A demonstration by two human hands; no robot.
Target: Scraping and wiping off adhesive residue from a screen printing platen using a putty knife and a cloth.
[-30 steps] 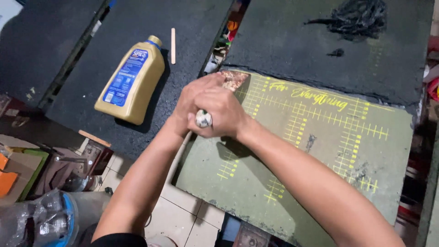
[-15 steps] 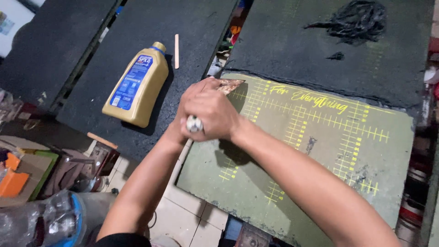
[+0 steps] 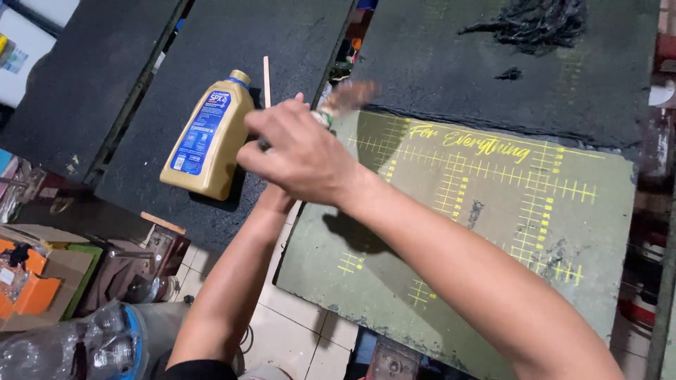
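Observation:
My right hand is closed around a small brush. Its brownish bristles stick out past my fingers and are blurred, above the far left corner of the green cutting mat. My left hand comes up from below and is almost wholly hidden under the right one, so only its wrist shows and its grip cannot be made out. A tan bottle with a blue label lies on its side just left of my hands on a black board. A thin wooden stick lies beside the bottle's cap.
A second black board behind the mat carries a heap of black scraps. Another dark board sits at the far left. Below, by the tiled floor, are orange boxes, metal parts and a clear plastic bottle.
Both hands have risen and shifted left, from over the mat's corner toward the bottle. The brush end has lifted off the mat and is now blurred with motion.

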